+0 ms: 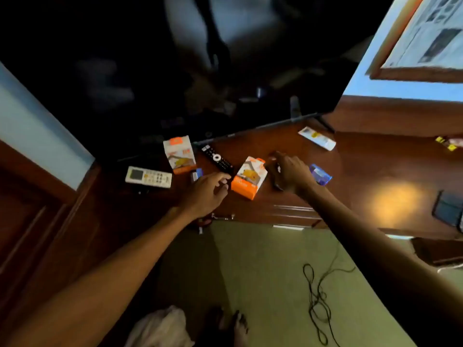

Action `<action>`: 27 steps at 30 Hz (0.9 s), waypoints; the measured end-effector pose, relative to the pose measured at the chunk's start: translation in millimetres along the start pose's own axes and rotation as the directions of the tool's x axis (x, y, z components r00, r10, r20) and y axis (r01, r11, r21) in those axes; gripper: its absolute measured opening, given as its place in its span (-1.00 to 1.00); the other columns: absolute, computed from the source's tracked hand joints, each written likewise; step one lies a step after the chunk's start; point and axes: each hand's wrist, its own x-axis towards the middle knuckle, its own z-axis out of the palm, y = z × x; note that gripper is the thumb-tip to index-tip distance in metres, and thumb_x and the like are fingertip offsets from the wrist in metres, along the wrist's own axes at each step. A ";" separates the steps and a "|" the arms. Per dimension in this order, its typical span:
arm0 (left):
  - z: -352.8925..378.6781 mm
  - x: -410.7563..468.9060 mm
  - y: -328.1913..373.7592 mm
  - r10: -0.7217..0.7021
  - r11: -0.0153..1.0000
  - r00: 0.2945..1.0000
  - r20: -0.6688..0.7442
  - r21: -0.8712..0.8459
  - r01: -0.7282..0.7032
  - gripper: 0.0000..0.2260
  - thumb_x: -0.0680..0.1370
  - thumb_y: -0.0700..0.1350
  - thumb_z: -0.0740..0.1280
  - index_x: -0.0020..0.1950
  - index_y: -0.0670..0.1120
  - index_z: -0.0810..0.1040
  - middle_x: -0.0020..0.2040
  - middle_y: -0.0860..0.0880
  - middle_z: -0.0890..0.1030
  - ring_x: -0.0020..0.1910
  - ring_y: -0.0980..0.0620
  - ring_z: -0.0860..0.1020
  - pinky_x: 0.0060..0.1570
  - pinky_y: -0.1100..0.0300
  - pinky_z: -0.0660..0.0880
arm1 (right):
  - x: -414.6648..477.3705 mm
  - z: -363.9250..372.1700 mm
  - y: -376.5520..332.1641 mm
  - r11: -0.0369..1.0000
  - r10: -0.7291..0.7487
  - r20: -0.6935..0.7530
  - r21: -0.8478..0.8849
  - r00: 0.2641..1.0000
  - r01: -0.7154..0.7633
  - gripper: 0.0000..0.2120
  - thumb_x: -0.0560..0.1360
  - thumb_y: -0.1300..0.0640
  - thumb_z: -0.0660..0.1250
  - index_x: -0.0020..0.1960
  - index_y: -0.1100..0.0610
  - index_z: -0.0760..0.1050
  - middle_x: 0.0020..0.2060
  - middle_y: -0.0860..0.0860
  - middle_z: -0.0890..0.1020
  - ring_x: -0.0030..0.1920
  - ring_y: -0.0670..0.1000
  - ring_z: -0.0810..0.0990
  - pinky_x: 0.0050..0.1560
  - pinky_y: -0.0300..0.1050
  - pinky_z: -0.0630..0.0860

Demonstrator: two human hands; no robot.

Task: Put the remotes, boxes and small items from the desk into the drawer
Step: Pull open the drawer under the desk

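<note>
Looking down from head height, two bare arms reach forward over a dark polished wooden desk [288,141] crowded with things still waiting to be put away. Farthest left lies a white air-conditioner remote [148,177], flat, buttons up. Just right of it an orange-and-white box [180,154] stands upright near the foot of a large dark television [175,71], with a small blue item [197,174] at its base. A black remote [217,159] lies at a slant between that box and a second orange-and-white box [249,178], which lies on its side. The left hand [208,194] hovers just short of the black remote's near end, its grip open and empty, fingers loosely curled as if reaching for that remote or the box beside it. The right hand [288,171] is just right of the lying box, its grip closed around a small dark object [277,182] too hidden to name, probably lifted first because it was nearest. Beyond the wrist sits a small translucent blue case [320,174], and farther back a flat white packet [317,138]. No open drawer shows; a drawer front with a metal handle [223,217] appears under the desk edge, seemingly shut, so nothing looks stowed yet. A warm lamp reflection glows on the wood at right. Below is pale green floor [263,259] with a tangled black cable [318,296], and a framed print [426,38] hangs on the pale blue wall.
</note>
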 end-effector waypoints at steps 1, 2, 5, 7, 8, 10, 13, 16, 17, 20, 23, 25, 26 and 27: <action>7.5 -5.8 -2.9 -0.001 1.000 1.000 0.022 -0.012 0.001 -0.74 0.58 -0.04 0.28 0.27 0.01 0.53 0.13 0.03 0.62 0.07 0.11 0.57 -0.04 0.15 0.54 | -7.1 9.6 2.2 0.999 -0.001 -0.002 0.034 1.000 0.001 -0.64 0.56 -0.09 0.19 0.25 0.07 0.44 0.06 0.17 0.66 0.07 0.27 0.60 -0.07 0.07 0.49; 16.1 -10.2 -7.1 -0.004 1.000 0.999 0.046 -0.006 0.004 -0.74 0.59 -0.05 0.28 0.28 0.00 0.52 0.15 0.01 0.61 0.09 0.10 0.56 -0.04 0.20 0.51 | -11.6 19.8 7.6 0.999 -0.002 -0.014 0.050 1.000 0.003 -0.65 0.56 -0.10 0.18 0.24 0.08 0.44 0.07 0.16 0.65 0.05 0.26 0.60 -0.10 0.06 0.48; 52.4 -36.1 -23.0 -0.043 0.999 0.986 0.160 0.036 0.037 -0.71 0.60 -0.05 0.26 0.31 -0.03 0.51 0.22 -0.02 0.57 0.18 0.06 0.53 0.07 0.21 0.48 | -39.2 60.0 22.2 0.997 0.047 0.042 0.056 0.998 -0.050 -0.68 0.57 -0.03 0.20 0.23 0.12 0.42 0.16 0.17 0.58 0.07 0.28 0.58 -0.14 0.06 0.47; 77.6 -45.1 -36.1 -0.057 0.997 0.974 0.218 0.069 0.043 -0.67 0.60 -0.07 0.26 0.37 -0.05 0.47 0.31 -0.05 0.52 0.29 0.00 0.46 0.25 0.12 0.42 | -49.0 82.9 33.6 0.998 0.042 0.049 0.050 0.998 -0.044 -0.64 0.57 0.00 0.23 0.28 0.17 0.41 0.23 0.20 0.55 0.14 0.28 0.55 -0.02 0.10 0.51; 89.5 -47.0 -43.0 -0.062 0.995 0.967 0.246 0.090 0.041 -0.63 0.61 -0.07 0.25 0.41 -0.07 0.43 0.36 -0.06 0.48 0.36 -0.02 0.41 0.34 0.07 0.36 | -50.8 93.8 40.2 0.998 0.027 0.060 0.046 0.998 -0.030 -0.62 0.57 0.02 0.23 0.30 0.21 0.41 0.27 0.22 0.52 0.20 0.28 0.53 0.08 0.11 0.51; 112.0 -51.6 -55.3 -0.066 0.984 0.954 0.292 0.179 0.013 -0.54 0.61 -0.04 0.22 0.51 -0.08 0.30 0.48 -0.06 0.37 0.48 -0.04 0.27 0.44 -0.04 0.25 | -54.7 117.5 52.5 1.000 -0.013 0.108 0.011 0.994 0.012 -0.57 0.58 0.03 0.23 0.36 0.26 0.39 0.37 0.27 0.44 0.35 0.27 0.43 0.33 0.10 0.40; 142.4 -57.4 -73.3 -0.158 0.933 0.921 0.355 0.359 0.022 -0.41 0.62 0.06 0.16 0.58 -0.10 0.08 0.59 -0.08 0.16 0.57 -0.06 0.11 0.49 -0.07 0.14 | -57.4 147.4 66.1 0.998 -0.049 0.169 -0.040 0.984 0.056 -0.47 0.59 -0.02 0.18 0.47 0.25 0.27 0.49 0.25 0.27 0.50 0.24 0.23 0.49 0.13 0.22; 165.5 -62.5 -89.1 -0.240 0.896 0.895 0.375 0.440 0.056 -0.36 0.61 0.09 0.13 0.59 -0.15 -0.01 0.61 -0.14 0.07 0.59 -0.11 0.04 0.51 -0.08 0.01 | -61.9 167.7 74.9 0.993 -0.086 0.191 -0.067 0.978 0.100 -0.41 0.59 -0.04 0.17 0.52 0.22 0.17 0.52 0.23 0.19 0.53 0.22 0.16 0.48 0.19 0.22; 171.9 -62.9 -93.7 -0.257 0.890 0.890 0.377 0.451 0.066 -0.35 0.61 0.08 0.14 0.59 -0.16 -0.03 0.61 -0.15 0.05 0.59 -0.12 0.02 0.52 -0.08 -0.02 | -63.9 172.4 77.5 0.991 -0.087 0.194 -0.078 0.977 0.104 -0.39 0.59 -0.05 0.16 0.53 0.22 0.13 0.53 0.23 0.17 0.54 0.22 0.13 0.47 0.20 0.22; 183.2 -63.2 -100.8 -0.312 0.875 0.866 0.391 0.473 0.102 -0.31 0.61 0.07 0.17 0.59 -0.18 -0.08 0.62 -0.16 0.00 0.60 -0.11 -0.03 0.53 -0.13 -0.06 | -71.0 180.9 80.2 0.985 -0.071 0.165 -0.142 0.984 0.095 -0.37 0.61 -0.06 0.13 0.55 0.21 0.05 0.55 0.19 0.11 0.56 0.18 0.06 0.51 0.18 0.14; 193.1 -62.8 -108.6 -0.316 0.869 0.856 0.408 0.486 0.090 -0.27 0.59 0.07 0.19 0.59 -0.17 -0.13 0.62 -0.16 -0.05 0.60 -0.11 -0.07 0.54 -0.17 -0.06 | -75.6 188.8 78.7 0.975 -0.065 0.133 -0.203 0.989 0.091 -0.37 0.63 -0.09 0.06 0.56 0.21 -0.02 0.57 0.17 0.05 0.57 0.15 0.00 0.55 0.16 0.04; 198.6 -65.6 -112.8 -0.318 0.870 0.854 0.411 0.484 0.091 -0.22 0.57 0.10 0.21 0.59 -0.17 -0.17 0.62 -0.15 -0.09 0.60 -0.11 -0.09 0.54 -0.18 -0.07 | -75.5 192.3 80.3 0.970 -0.070 0.130 -0.222 0.989 0.098 -0.37 0.64 -0.10 0.02 0.56 0.21 -0.04 0.57 0.17 0.03 0.57 0.14 -0.02 0.55 0.16 0.03; 201.4 -68.4 -113.5 -0.317 0.872 0.859 0.403 0.480 0.097 -0.18 0.55 0.13 0.23 0.59 -0.16 -0.17 0.62 -0.15 -0.10 0.60 -0.11 -0.09 0.53 -0.18 -0.06 | -75.6 193.9 81.5 0.968 -0.072 0.127 -0.230 0.989 0.100 -0.37 0.64 -0.10 0.02 0.56 0.21 -0.05 0.57 0.17 0.03 0.57 0.14 -0.02 0.55 0.16 0.03; 203.7 -71.1 -112.8 -0.315 0.874 0.865 0.389 0.475 0.105 -0.15 0.52 0.15 0.26 0.59 -0.16 -0.16 0.62 -0.15 -0.09 0.60 -0.11 -0.09 0.53 -0.19 -0.05 | -75.9 195.6 82.7 0.966 -0.073 0.122 -0.237 0.990 0.100 -0.37 0.64 -0.10 0.03 0.56 0.21 -0.05 0.57 0.16 0.03 0.57 0.14 -0.02 0.54 0.16 0.04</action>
